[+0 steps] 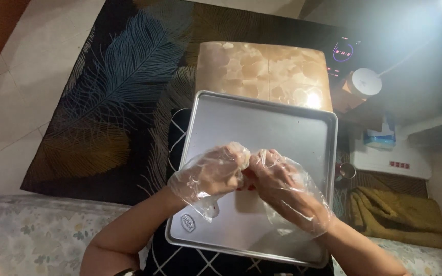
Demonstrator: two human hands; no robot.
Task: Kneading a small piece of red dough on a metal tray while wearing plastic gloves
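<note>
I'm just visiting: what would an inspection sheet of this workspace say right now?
Surface: metal baking tray, bare and shiny, resting on the person's lap.
Job's things: small reddish bit between both hands, mostly hidden.
Clutter: white round device, mustard cloth, blue-and-white pack.
Hands: left hand and right hand in clear plastic gloves, fingers pressed together over the tray.
Cables: one thin cable from the white device.
Surroundings: marbled stool top, dark feather-pattern rug, floral cushion edge.

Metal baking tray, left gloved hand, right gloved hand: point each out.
metal baking tray [282, 128], head view, bare upper floor.
left gloved hand [211, 171], head view, back of hand.
right gloved hand [277, 179], head view, back of hand.
</note>
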